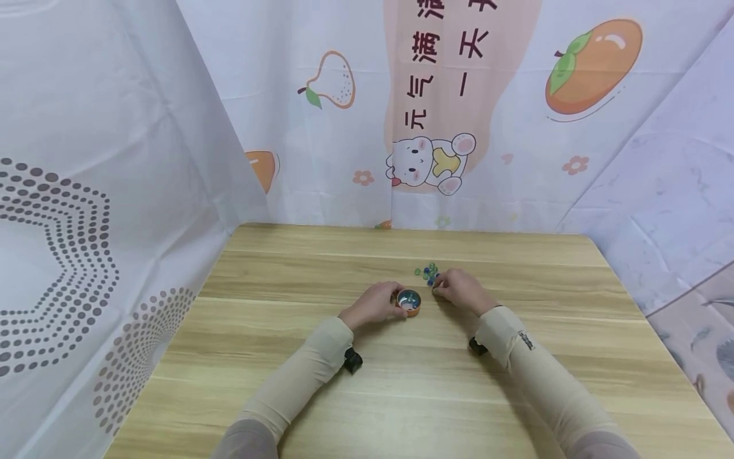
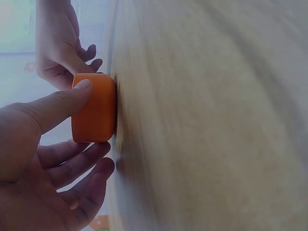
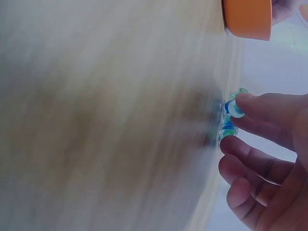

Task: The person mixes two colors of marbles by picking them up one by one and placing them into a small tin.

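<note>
A small round orange bowl [image 1: 409, 310] with a shiny inside stands on the wooden table, a few small pieces showing in it. My left hand [image 1: 378, 302] grips it from the left; in the left wrist view the thumb lies along the orange wall [image 2: 98, 113] and the fingers curl at its other side. To the right of the bowl, my right hand [image 1: 462, 290] is down at a cluster of green and blue glass marbles [image 1: 430, 273]. Between thumb and forefinger it pinches a clear-and-blue marble [image 3: 234, 109], with more marbles [image 3: 228, 129] right beside the fingertips.
The wood-grain table [image 1: 401, 395] reaches back to a printed curtain [image 1: 344, 153]. Another curtain [image 1: 63, 191] hangs along the left side. Dark wrist cameras [image 1: 353, 361] are strapped under both sleeves. One green marble [image 1: 417, 271] lies slightly left of the cluster.
</note>
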A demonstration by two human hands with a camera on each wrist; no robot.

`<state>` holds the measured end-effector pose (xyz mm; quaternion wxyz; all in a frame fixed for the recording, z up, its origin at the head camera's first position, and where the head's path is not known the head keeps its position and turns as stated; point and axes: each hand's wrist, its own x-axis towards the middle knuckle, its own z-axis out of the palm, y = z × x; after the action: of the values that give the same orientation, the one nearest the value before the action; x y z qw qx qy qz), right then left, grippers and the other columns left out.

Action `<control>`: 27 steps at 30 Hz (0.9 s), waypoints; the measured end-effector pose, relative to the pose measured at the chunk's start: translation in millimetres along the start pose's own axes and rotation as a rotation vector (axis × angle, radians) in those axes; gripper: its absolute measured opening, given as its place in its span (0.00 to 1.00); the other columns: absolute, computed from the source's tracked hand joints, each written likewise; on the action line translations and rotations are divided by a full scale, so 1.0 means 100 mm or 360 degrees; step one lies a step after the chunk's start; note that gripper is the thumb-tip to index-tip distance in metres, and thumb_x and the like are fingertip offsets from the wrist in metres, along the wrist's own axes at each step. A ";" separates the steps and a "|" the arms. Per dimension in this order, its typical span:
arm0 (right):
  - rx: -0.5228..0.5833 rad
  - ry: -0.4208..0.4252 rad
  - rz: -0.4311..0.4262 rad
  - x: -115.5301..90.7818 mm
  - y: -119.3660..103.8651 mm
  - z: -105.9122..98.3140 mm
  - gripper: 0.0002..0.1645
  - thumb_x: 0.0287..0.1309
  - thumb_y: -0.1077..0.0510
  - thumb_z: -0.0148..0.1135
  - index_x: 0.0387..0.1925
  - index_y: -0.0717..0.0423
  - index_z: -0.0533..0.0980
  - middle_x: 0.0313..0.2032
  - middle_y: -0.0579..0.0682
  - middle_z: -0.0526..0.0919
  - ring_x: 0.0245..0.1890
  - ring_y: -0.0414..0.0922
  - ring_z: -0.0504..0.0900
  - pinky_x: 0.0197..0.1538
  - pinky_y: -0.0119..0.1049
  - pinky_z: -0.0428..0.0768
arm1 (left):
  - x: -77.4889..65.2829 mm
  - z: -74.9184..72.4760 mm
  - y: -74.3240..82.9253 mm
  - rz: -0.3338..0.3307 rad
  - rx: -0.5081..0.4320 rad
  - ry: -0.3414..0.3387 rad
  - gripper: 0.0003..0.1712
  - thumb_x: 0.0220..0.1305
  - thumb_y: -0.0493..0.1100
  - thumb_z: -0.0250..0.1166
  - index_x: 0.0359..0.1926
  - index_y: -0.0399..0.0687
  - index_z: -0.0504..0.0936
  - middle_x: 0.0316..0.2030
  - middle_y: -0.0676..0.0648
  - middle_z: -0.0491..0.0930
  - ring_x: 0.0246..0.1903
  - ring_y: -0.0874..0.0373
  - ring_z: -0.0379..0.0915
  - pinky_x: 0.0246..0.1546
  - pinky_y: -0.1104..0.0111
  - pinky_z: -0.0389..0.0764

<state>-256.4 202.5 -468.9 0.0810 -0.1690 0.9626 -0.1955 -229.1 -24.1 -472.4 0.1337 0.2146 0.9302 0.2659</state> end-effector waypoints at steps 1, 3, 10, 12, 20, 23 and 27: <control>-0.0002 0.0002 -0.0001 0.00 0.00 0.00 0.08 0.53 0.53 0.61 0.34 0.50 0.81 0.28 0.48 0.80 0.24 0.40 0.73 0.27 0.31 0.70 | 0.00 0.00 0.00 -0.0002 -0.0005 -0.0003 0.32 0.48 0.53 0.69 0.54 0.50 0.72 0.46 0.52 0.77 0.46 0.60 0.72 0.51 0.66 0.71; 0.0006 -0.0001 0.0005 -0.01 -0.01 -0.01 0.09 0.53 0.53 0.61 0.34 0.50 0.81 0.28 0.48 0.80 0.24 0.40 0.73 0.27 0.31 0.70 | 0.00 0.01 0.00 -0.0002 -0.0012 -0.0009 0.32 0.48 0.53 0.69 0.54 0.50 0.72 0.46 0.52 0.77 0.47 0.60 0.72 0.51 0.66 0.71; 0.0082 0.0011 0.0009 -0.04 -0.03 -0.04 0.09 0.53 0.53 0.60 0.35 0.52 0.81 0.28 0.49 0.79 0.24 0.41 0.72 0.26 0.31 0.69 | 0.01 0.01 -0.01 -0.0018 -0.0028 -0.0014 0.32 0.47 0.53 0.69 0.54 0.50 0.72 0.45 0.52 0.77 0.46 0.60 0.72 0.51 0.66 0.71; 0.0080 0.0024 0.0002 -0.05 -0.04 -0.04 0.09 0.54 0.53 0.60 0.35 0.51 0.81 0.29 0.50 0.79 0.25 0.41 0.72 0.26 0.31 0.69 | 0.01 0.02 -0.01 -0.0016 -0.0015 -0.0012 0.32 0.47 0.53 0.69 0.54 0.51 0.72 0.45 0.52 0.77 0.46 0.60 0.72 0.51 0.66 0.71; 0.0098 0.0111 -0.0077 -0.08 -0.06 -0.07 0.09 0.54 0.53 0.60 0.34 0.50 0.81 0.27 0.49 0.80 0.24 0.41 0.73 0.26 0.31 0.69 | 0.01 0.01 0.00 -0.0008 -0.0032 -0.0021 0.32 0.48 0.53 0.69 0.54 0.50 0.72 0.45 0.52 0.77 0.45 0.60 0.72 0.50 0.66 0.71; 0.0140 0.0120 -0.0100 -0.09 -0.09 -0.10 0.09 0.54 0.54 0.60 0.35 0.51 0.81 0.25 0.48 0.79 0.24 0.41 0.72 0.26 0.32 0.69 | 0.01 0.01 0.00 -0.0010 -0.0030 -0.0017 0.31 0.48 0.53 0.69 0.54 0.50 0.72 0.45 0.52 0.77 0.45 0.60 0.72 0.50 0.66 0.71; 0.0140 0.0120 -0.0139 -0.11 -0.15 -0.14 0.09 0.53 0.56 0.60 0.36 0.53 0.81 0.28 0.49 0.81 0.26 0.41 0.74 0.29 0.33 0.71 | 0.01 0.00 0.00 -0.0014 -0.0015 -0.0016 0.31 0.48 0.53 0.69 0.54 0.50 0.72 0.45 0.52 0.77 0.45 0.60 0.72 0.50 0.66 0.72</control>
<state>-245.1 198.6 -449.3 0.0433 -0.1996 0.9472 -0.2473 -229.6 -23.8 -472.9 0.1405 0.2112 0.9292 0.2687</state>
